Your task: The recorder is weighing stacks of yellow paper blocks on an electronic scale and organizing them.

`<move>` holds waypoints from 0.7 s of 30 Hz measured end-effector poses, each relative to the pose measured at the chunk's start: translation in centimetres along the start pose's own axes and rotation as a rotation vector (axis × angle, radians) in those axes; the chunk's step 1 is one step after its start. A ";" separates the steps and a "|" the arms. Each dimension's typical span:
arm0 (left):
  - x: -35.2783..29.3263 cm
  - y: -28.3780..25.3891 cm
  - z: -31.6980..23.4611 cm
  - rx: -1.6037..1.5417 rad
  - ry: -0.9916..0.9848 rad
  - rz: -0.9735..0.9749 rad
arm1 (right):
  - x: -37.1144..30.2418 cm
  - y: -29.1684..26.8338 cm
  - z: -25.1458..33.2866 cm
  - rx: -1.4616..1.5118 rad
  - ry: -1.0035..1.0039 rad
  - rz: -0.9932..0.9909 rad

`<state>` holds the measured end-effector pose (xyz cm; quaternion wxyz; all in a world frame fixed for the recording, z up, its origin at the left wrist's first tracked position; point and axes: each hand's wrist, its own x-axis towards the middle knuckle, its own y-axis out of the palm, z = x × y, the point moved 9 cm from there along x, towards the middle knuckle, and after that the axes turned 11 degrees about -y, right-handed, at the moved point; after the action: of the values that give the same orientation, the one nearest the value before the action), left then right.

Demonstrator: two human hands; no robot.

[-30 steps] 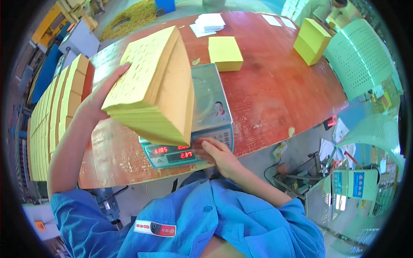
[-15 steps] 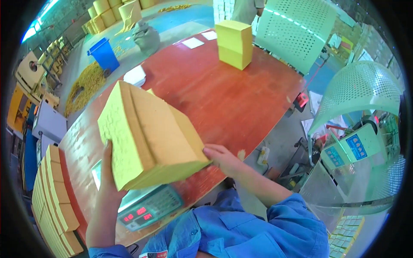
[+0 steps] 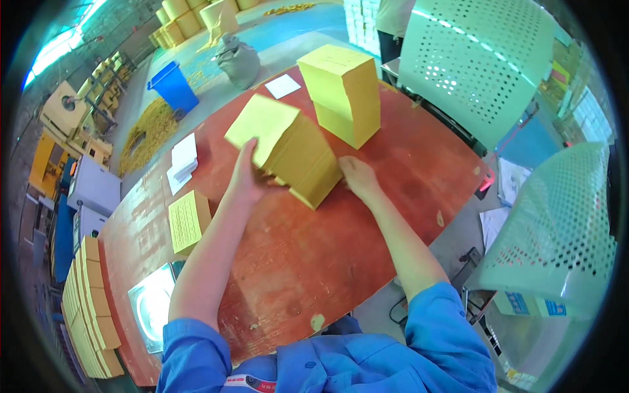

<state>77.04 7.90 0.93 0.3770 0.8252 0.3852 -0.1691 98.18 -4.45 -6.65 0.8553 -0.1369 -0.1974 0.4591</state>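
Between my two hands is a thick stack of yellow paper [image 3: 288, 141], tilted above the red table, with a few lower sheets sticking out unevenly. My left hand [image 3: 249, 175] is wrapped round its near left side, thumb up along the face. At its right edge my right hand [image 3: 359, 175] is closed with curled fingers against the stack. Just beyond stands a taller block of yellow paper [image 3: 347, 98], upright near the far edge. A smaller yellow paper stack [image 3: 186, 223] lies left of my left forearm, beyond a weighing scale [image 3: 152, 304] with a shiny plate, partly hidden by that arm.
White sheets [image 3: 185, 157] and another white sheet [image 3: 283, 86] lie on the red table [image 3: 367, 255]. Rows of paper stacks [image 3: 92, 314] line its left edge. Perforated green guards [image 3: 472, 65] flank the right. Past the table are a blue bin [image 3: 173, 88], a sack [image 3: 237, 62] and a person [image 3: 395, 19].
Both hands have carried the yellow paper stack from above the scale, away from me and to the right, close to the standing block. The smaller stack has come into view.
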 end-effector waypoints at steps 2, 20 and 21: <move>3.2 0.3 -2.0 0.077 -0.008 -0.095 | -2.2 -3.1 1.6 -0.098 -0.199 -0.301; -32.6 -19.1 -9.8 1.006 1.154 -0.744 | -4.1 -3.6 -3.8 -0.119 -0.034 -0.206; -37.4 -26.2 -8.6 1.120 1.163 -0.959 | -3.8 -1.6 -0.8 -0.152 -0.133 -0.188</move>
<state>32.76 6.38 15.03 -0.4367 0.5946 0.6745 -0.0282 97.82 -8.51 -7.49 0.8667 -0.1516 -0.2997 0.3688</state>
